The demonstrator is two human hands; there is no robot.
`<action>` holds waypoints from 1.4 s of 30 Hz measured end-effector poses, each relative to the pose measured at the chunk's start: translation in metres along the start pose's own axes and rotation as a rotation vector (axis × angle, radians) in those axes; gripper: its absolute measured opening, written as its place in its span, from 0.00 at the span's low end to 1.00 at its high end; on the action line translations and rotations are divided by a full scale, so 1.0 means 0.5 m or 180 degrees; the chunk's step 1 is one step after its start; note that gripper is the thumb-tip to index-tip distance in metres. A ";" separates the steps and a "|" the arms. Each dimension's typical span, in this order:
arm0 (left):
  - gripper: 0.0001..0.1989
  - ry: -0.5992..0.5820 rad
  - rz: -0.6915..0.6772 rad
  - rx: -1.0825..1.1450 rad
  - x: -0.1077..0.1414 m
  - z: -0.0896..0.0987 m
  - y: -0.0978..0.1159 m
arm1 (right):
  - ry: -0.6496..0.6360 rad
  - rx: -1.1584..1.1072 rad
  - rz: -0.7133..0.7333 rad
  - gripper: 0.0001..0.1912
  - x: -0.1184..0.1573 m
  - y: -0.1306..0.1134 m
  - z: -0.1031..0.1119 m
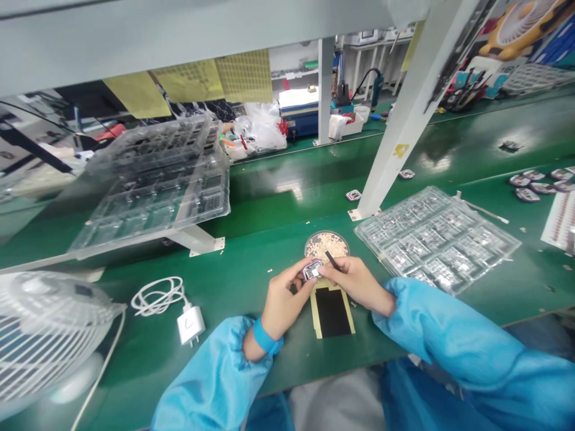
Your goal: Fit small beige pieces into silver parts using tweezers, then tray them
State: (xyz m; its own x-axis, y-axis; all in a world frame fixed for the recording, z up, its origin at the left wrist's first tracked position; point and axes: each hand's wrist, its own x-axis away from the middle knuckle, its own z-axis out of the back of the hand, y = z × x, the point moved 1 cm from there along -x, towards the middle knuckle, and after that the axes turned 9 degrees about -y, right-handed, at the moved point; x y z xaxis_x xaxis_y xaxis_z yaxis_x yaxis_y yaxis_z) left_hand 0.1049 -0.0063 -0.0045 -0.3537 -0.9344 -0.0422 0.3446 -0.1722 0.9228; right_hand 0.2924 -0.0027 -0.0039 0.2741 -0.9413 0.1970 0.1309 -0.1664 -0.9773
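My left hand (287, 293) is closed around the edge of a small rounded electronic module (312, 270), silvery with a purplish rim. On the other side, my right hand (359, 281) has its fingertips at the module and grips a thin dark stick-like tool (331, 259), which points up and to the left. The tool's lower end is hidden by my fingers. Just beyond both hands stands a round dish (327, 240) filled with small beige pieces. Beneath them lies a black pad (333, 312) bordered with yellow tape.
A clear tray of parts (442, 236) lies at the right, near a metal post (395, 120). Stacked clear trays (166, 173) stand on a raised shelf at left. A white charger (190, 324) with coiled cable and a fan (49, 335) are left. Several similar modules (541, 188) sit far right.
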 end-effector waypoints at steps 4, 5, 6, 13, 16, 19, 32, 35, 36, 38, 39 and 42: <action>0.22 0.0017 0.0125 0.0336 -0.001 0.000 0.007 | 0.0086 0.0276 0.0167 0.18 0.005 -0.006 -0.002; 0.22 -0.0002 0.0206 0.0617 -0.002 -0.002 0.008 | 0.0179 0.0343 0.0238 0.17 0.007 -0.006 -0.004; 0.23 -0.0036 0.0285 0.0944 -0.003 -0.004 0.010 | 0.0275 0.0359 0.0313 0.15 0.008 -0.007 -0.005; 0.26 -0.0248 0.0436 0.2070 -0.008 -0.009 0.020 | 0.0026 -0.0411 0.0641 0.17 0.007 -0.006 -0.013; 0.24 -0.0315 0.0368 0.2119 -0.008 -0.007 0.021 | -0.0046 -0.0519 0.0598 0.17 0.005 -0.004 -0.009; 0.23 -0.0370 0.0360 0.2119 -0.007 -0.006 0.021 | -0.0082 -0.0583 0.0607 0.18 0.005 -0.003 -0.007; 0.18 -0.0303 0.0282 0.2101 -0.007 -0.010 0.025 | 0.0141 -0.0223 0.0589 0.14 0.009 0.007 -0.019; 0.16 -0.0182 0.0212 0.1982 -0.007 -0.013 0.029 | 0.0023 -0.0355 0.0602 0.15 0.007 0.008 -0.024; 0.16 -0.0172 0.0162 0.1919 -0.006 -0.015 0.030 | -0.0056 -0.0394 0.0582 0.16 0.006 0.007 -0.025; 0.14 -0.0179 0.0023 0.1706 -0.001 -0.019 0.030 | -0.0145 -0.0394 0.0516 0.15 0.004 0.003 -0.026; 0.14 -0.0161 -0.0039 0.1523 0.001 -0.021 0.029 | -0.0145 -0.0371 0.0504 0.15 0.003 0.001 -0.026; 0.17 -0.0096 -0.0086 0.0724 0.006 -0.024 0.030 | -0.0047 -0.0241 0.0519 0.13 0.001 -0.004 -0.022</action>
State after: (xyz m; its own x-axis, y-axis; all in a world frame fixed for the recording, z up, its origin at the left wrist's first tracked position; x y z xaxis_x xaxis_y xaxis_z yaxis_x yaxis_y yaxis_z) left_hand 0.1195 -0.0155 0.0046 -0.3872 -0.9201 -0.0597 0.1311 -0.1190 0.9842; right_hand 0.2819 -0.0062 -0.0028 0.2999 -0.9533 0.0360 0.0115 -0.0341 -0.9994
